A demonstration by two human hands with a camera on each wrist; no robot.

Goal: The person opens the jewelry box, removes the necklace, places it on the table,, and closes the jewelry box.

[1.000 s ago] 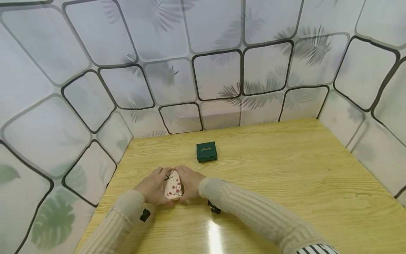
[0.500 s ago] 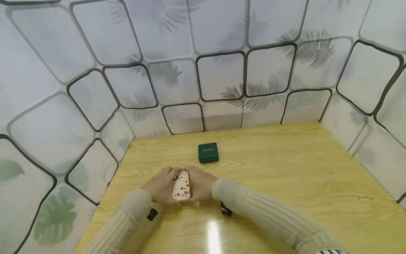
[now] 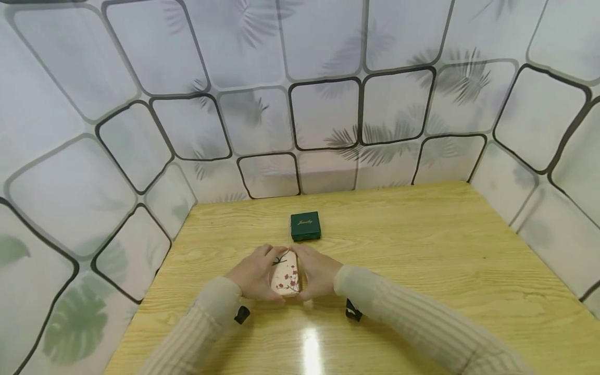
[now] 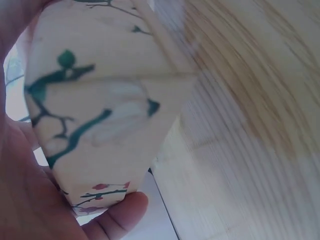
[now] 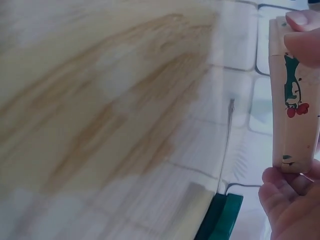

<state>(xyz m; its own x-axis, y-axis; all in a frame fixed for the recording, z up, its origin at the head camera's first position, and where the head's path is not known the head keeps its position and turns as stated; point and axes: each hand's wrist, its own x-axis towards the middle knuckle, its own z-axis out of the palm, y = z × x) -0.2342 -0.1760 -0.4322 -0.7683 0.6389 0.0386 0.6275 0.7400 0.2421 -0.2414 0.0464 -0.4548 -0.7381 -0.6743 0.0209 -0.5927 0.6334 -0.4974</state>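
A small cream box (image 3: 285, 276) with a red blossom and dark branch print is held between both hands, just in front of the green jewelry box. My left hand (image 3: 255, 276) grips its left side, and my right hand (image 3: 320, 273) grips its right side. In the left wrist view, the cream box (image 4: 105, 110) shows angled, pointed faces, with a fingertip under its lower end. Fingers of the right hand (image 5: 290, 200) hold the narrow side of the cream box (image 5: 292, 110) at both ends. Whether the box touches the table cannot be told.
The green jewelry box (image 3: 305, 226) with gold lettering lies shut behind the hands on the wooden table (image 3: 422, 250). From it extends a thin silvery strand (image 5: 229, 140). Patterned curtain walls (image 3: 323, 114) stand along the table's back and sides.
Both hands have moved steadily to the right with the cream box, bringing it in front of the green jewelry box. Their hold looks the same. The green jewelry box stays in place.
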